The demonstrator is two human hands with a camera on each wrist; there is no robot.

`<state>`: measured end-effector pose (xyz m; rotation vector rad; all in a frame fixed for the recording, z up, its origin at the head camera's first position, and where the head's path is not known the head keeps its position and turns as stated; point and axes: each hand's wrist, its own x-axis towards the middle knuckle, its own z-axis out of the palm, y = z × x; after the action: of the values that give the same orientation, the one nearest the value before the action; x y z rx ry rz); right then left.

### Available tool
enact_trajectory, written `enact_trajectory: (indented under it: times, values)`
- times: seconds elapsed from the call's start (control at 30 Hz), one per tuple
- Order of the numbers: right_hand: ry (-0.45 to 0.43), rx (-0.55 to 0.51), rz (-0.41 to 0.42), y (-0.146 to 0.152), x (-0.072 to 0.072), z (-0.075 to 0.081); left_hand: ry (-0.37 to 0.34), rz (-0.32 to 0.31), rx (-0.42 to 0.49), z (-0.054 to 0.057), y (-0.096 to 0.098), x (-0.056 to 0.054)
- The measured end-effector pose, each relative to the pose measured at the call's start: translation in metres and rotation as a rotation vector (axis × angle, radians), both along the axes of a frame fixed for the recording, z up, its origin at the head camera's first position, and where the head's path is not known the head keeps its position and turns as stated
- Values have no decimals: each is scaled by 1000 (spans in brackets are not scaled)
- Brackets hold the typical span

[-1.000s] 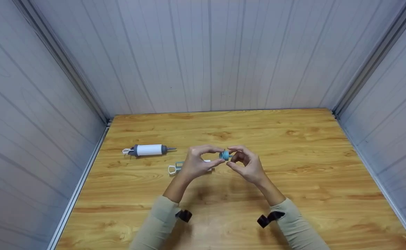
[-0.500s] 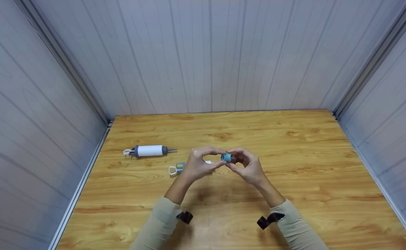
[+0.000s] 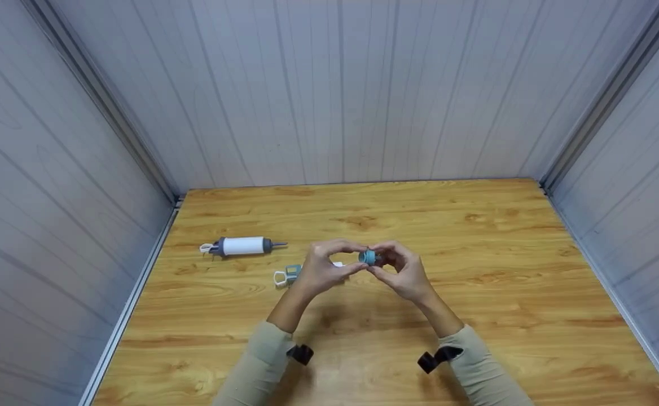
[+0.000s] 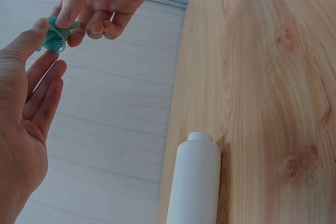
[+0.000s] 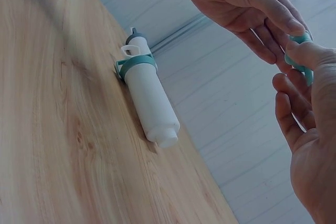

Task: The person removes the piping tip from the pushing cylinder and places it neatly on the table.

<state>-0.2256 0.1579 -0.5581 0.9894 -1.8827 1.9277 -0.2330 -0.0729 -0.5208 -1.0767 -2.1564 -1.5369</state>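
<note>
A small teal threaded cap (image 3: 367, 257) with a narrow spout is held above the table between both hands. My left hand (image 3: 324, 269) pinches its open end between thumb and fingertip. My right hand (image 3: 405, 273) pinches the spout side with thumb and fingers. The left wrist view shows threads inside the cap's opening. Beneath the left hand, apart from it, a white tube (image 5: 149, 100) with a teal collar and white loop handle lies on the table. The left hand hides its middle in the head view.
A second white tube (image 3: 243, 246) with grey ends and a thin grey nozzle lies at the left on the wooden table (image 3: 504, 254). Pale panel walls (image 3: 357, 90) enclose the table at the back and both sides.
The right hand has closed in on the cap from the right, and its thumb and finger now meet the left fingertips. The cap has tilted slightly; the tubes have stayed put.
</note>
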Motion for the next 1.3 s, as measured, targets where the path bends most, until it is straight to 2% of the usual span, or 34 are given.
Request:
enact_trajectory:
  times: [0.27,0.5,0.67,0.97,1.3]
  values:
    - [-2,0,-12,2,0,0,-5,21,-24,-1,-2,0]
    - [9,-1,-6,9,-1,-4,28,43,-16,-6,-4,0]
    - [20,-9,-4,14,-3,-6,23,58,-19,-8,-5,0]
    - [7,30,-1,21,-3,-6,25,64,-12,-11,-7,-2]
    - [3,44,-40,38,-2,-12,20,73,-16,-15,-10,-2]
